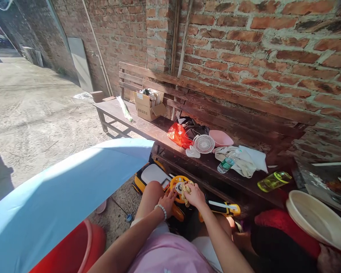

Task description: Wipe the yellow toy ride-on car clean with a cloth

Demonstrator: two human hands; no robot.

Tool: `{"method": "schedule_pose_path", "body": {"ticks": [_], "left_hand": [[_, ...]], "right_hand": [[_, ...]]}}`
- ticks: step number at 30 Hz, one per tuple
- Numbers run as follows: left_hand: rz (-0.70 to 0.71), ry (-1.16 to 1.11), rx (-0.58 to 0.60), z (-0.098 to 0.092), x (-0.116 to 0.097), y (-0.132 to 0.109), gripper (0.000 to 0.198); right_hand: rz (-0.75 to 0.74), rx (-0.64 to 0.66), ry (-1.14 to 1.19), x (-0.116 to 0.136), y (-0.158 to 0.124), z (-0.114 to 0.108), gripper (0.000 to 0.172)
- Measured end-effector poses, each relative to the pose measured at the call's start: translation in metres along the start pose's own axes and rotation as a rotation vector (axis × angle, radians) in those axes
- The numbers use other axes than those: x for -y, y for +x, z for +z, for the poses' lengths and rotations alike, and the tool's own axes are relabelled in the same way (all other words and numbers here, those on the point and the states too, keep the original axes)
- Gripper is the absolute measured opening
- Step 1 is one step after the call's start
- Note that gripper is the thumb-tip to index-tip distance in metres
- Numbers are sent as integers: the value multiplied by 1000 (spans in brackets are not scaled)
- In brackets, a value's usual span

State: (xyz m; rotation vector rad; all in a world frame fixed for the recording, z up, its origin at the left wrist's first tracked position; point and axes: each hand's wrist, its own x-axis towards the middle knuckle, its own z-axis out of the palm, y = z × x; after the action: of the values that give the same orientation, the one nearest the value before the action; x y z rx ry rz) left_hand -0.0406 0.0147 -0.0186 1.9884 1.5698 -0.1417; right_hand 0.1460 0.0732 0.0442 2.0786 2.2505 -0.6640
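Note:
A yellow-and-black toy ride-on car with a white seat (155, 175) stands between my knees, close to the bench. My left hand (167, 203), wearing a beaded bracelet, has its fingers at the left rim of the car's yellow steering wheel (174, 181). A crumpled yellowish cloth (184, 193) is bunched in my right hand (195, 196), pressed against the right side of the wheel. The fingertips under that cloth are hidden. To the right of the wheel a yellow-and-black part with a white strip (223, 206) sticks out.
On the wooden bench (156, 131) are a cardboard box (144, 107), red bag (178, 134), white fan (204, 144), water bottle (226, 163) and green bottle (274, 181). Light-blue sheet (82, 170) and red tub (98, 235) lie left. Another person's hand (331, 259) is near cream basins (318, 216).

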Motion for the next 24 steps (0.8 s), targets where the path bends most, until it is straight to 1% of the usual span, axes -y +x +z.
{"method": "schedule_pose_path", "body": {"ticks": [2, 4, 6, 8, 10, 12, 14, 17, 21, 24], "left_hand": [[-15, -8, 13, 1, -1, 3, 115], [-44, 26, 29, 2, -1, 6, 124], [-57, 58, 42, 4, 0, 9, 128], [-56, 62, 46, 7, 2, 11, 127], [-43, 51, 45, 8, 4, 12, 127], [-32, 42, 38, 9, 6, 12, 130], [-26, 47, 30, 9, 6, 12, 130], [-30, 83, 37, 7, 5, 12, 132], [-44, 84, 35, 6, 2, 12, 135], [-55, 64, 23, 9, 1, 11, 136]], "right_hand": [[-1, -15, -57, 4, 13, -11, 45], [3, 17, -105, 9, 26, -15, 50], [30, 55, -148, 13, 38, -12, 58], [64, 74, -183, 17, 50, -7, 64], [75, 98, -192, 21, 60, -5, 66], [64, 135, -178, 23, 67, -6, 63], [60, 163, -161, 23, 72, -9, 57], [117, 179, -127, 17, 74, -11, 49], [174, 170, -7, 0, 69, -6, 43], [177, 162, 73, -11, 56, 5, 34]]}}
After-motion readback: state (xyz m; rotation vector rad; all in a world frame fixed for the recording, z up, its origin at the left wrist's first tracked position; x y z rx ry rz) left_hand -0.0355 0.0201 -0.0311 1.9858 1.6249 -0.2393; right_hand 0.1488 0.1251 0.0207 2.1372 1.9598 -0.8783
